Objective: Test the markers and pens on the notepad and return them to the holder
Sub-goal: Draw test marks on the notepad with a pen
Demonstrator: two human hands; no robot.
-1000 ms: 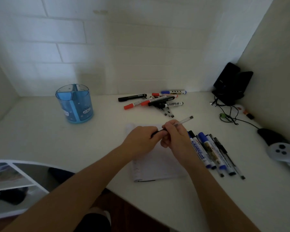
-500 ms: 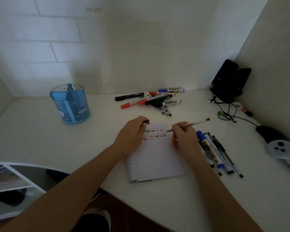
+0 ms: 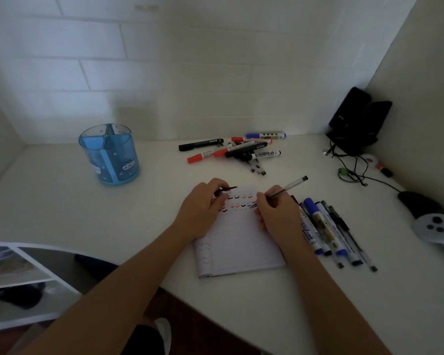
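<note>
A lined notepad (image 3: 239,247) lies on the white desk, with rows of small black and red check marks near its top edge. My right hand (image 3: 274,213) grips a clear pen (image 3: 290,185), tip down on the pad beside the marks. My left hand (image 3: 203,208) rests on the pad's upper left corner and pinches the pen's black cap (image 3: 227,190). A blue divided holder (image 3: 109,155) stands at the back left. A loose pile of red, black and blue markers (image 3: 239,149) lies behind the pad. Several more markers and pens (image 3: 328,231) lie in a row right of it.
Black devices with tangled cables (image 3: 354,124) fill the back right corner. A game controller (image 3: 436,226) and a dark object lie at the right edge. A white shelf unit (image 3: 16,272) sits below the desk's front left edge. White tiled wall runs behind.
My hands pulled the cap off the pen and moved apart. The right hand lowered the pen tip onto the pad; the left settled on the pad's corner with the cap.
</note>
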